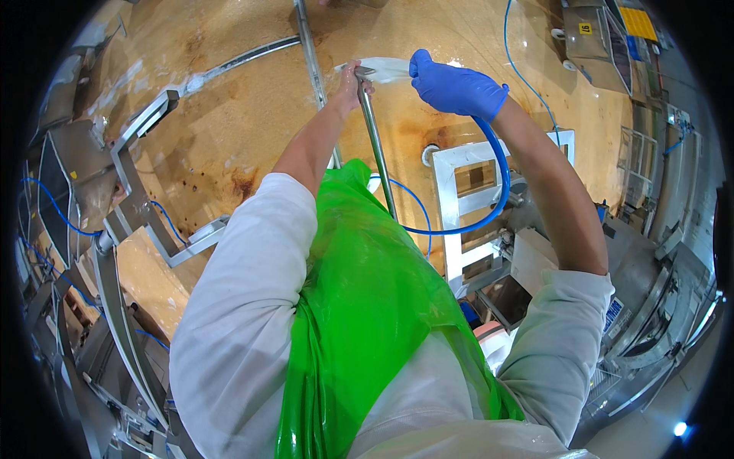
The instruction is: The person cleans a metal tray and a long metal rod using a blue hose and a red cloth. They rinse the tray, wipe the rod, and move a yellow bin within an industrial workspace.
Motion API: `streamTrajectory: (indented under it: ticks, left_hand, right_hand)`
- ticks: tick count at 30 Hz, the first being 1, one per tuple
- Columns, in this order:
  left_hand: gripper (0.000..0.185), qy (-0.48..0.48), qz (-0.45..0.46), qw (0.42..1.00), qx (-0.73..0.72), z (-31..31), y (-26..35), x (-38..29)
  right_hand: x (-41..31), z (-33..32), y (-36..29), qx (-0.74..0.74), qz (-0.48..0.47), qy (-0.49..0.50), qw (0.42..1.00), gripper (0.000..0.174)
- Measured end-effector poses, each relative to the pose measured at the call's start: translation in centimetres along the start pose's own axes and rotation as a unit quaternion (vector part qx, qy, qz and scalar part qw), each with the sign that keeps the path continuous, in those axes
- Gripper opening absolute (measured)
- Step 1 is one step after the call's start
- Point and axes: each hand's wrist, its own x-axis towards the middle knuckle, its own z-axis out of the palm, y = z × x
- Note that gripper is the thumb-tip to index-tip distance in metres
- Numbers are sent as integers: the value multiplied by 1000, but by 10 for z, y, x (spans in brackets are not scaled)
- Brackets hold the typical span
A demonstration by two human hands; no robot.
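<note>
My left hand (347, 92), bare, is closed around the upper part of a long metal pole (375, 132). The pole runs down in front of my green plastic apron (367, 275), which hides its lower end. In a blue glove, my right hand (459, 87) grips a blue hose (500, 192), which loops below the wrist and back towards the apron. A whitish, translucent streak (387, 69), apparently water, spans the gap between my right hand and the pole's top. The hose's nozzle end is hidden by the glove.
The wet, stained tan floor (241, 120) has a metal drain channel (310, 57). A wheeled metal frame (449, 206) stands close on the right, beside steel machinery (636, 275). Metal brackets (129, 160) and bins stand left. A thin blue line (519, 69) crosses the floor; a steel bin (590, 43) is far right.
</note>
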Motion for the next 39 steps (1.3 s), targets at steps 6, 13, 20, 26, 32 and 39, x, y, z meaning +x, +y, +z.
streamTrajectory:
  ticks: [6, 13, 20, 26, 32, 39]
  left_hand:
    - [38, 59, 49, 997, 0, 15, -3, -17]
    - [46, -26, 22, 999, -2, 13, -4, -20]
    - [51, -127, 45, 991, 3, 5, -10, -13]
    - [48, -142, 32, 989, -13, 3, -11, -15]
    - [46, -165, 31, 986, -11, 3, -11, -17]
    - [45, -67, 37, 997, 1, 12, -10, -22]
  right_hand:
    - [0, 5, -10, 50, 12, -47, 998, 20]
    - [7, 6, -9, 2, -20, 8, 1000, 20]
    - [28, 5, 7, -15, -16, 1, 1000, 20]
    - [49, 4, 33, -41, -16, 19, 999, 26]
    - [67, -1, 57, -215, -375, 159, 888, 26]
    - [41, -2, 29, 28, -5, 14, 999, 24]
